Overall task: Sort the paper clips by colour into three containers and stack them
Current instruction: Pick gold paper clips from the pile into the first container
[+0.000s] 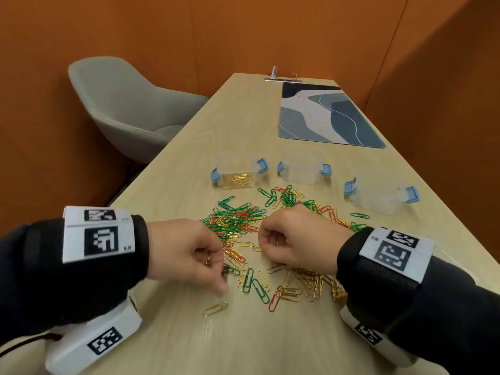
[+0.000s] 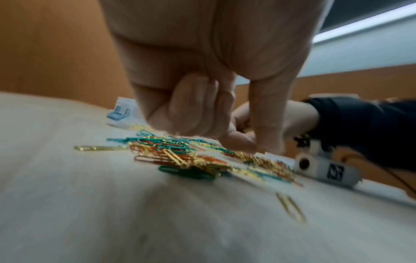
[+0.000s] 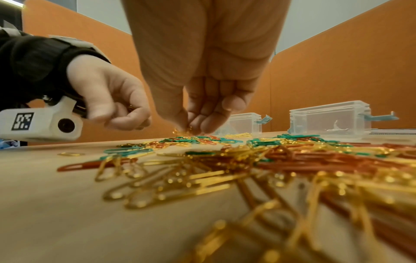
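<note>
A mixed pile of green, red and gold paper clips (image 1: 243, 223) lies spread over the middle of the wooden table (image 1: 189, 163). Behind it stand three clear containers with blue latches. The left container (image 1: 236, 161) holds gold clips, while the middle container (image 1: 302, 166) and the right container (image 1: 378, 196) look empty. My left hand (image 1: 216, 263) hovers over the pile's near left edge, fingers curled, with gold clips glinting inside it. My right hand (image 3: 191, 128) pinches gold clips at its fingertips just above the pile. One gold clip (image 1: 215, 309) lies alone near the front.
A blue patterned mat (image 1: 324, 115) lies at the far right of the table, with a power strip (image 1: 282, 79) at the far edge. A grey chair (image 1: 127, 109) stands left of the table. Orange walls close in on all sides.
</note>
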The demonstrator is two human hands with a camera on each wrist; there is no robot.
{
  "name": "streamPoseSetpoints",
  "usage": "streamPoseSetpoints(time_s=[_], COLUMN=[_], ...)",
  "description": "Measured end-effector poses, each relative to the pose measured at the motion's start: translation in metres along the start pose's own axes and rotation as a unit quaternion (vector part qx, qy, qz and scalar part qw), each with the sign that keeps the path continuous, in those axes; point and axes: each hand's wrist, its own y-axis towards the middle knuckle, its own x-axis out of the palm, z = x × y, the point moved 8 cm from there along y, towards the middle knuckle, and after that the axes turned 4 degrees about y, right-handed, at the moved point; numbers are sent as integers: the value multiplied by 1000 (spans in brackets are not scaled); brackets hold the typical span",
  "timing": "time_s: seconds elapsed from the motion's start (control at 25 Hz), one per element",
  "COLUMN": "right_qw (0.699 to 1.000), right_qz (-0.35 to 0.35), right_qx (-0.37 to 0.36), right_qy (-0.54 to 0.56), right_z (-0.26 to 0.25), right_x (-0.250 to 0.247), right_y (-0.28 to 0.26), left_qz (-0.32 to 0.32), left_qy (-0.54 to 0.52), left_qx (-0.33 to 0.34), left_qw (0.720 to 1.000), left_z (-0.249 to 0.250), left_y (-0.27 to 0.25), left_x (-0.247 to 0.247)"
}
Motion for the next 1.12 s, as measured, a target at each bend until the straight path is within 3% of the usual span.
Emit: streamPoseSetpoints(time_s=[0.08, 0.2, 0.52, 0.56, 0.64, 0.72, 0.8, 0.96, 1.12], right_qw=[999, 998, 998, 999, 1000, 994, 980, 970, 972], right_qz=[-8, -39, -66, -47, 11, 86, 164, 182, 195], right_qx=[-25, -41, 14, 16, 15, -4, -56, -142, -100], right_qy=[26, 31, 5, 8, 23, 62, 97, 82, 81], right_z=[-8, -15, 1, 3, 6, 7, 1, -16, -3], right_x=[0, 5, 12, 9, -2, -16, -30, -32, -36], right_y=[-1, -1, -1, -2, -5, -11, -19, -27, -35], left_qz=[22, 39, 38, 39, 26, 14, 6, -34, -54], left_qy=[70, 86, 122, 88, -119, -350, -469, -548, -576], left_qx=[10, 5, -2, -18, -87, -139, -144, -120, -74], left_qw=[997, 995, 992, 995, 989, 926, 871, 827, 812], left_z=[9, 15, 14, 12, 4, -1, 3, 28, 50], left_y=[-3, 4, 8, 9, 10, 15, 22, 42, 51], left_x=[4, 4, 9, 6, 1, 0, 1, 16, 11])
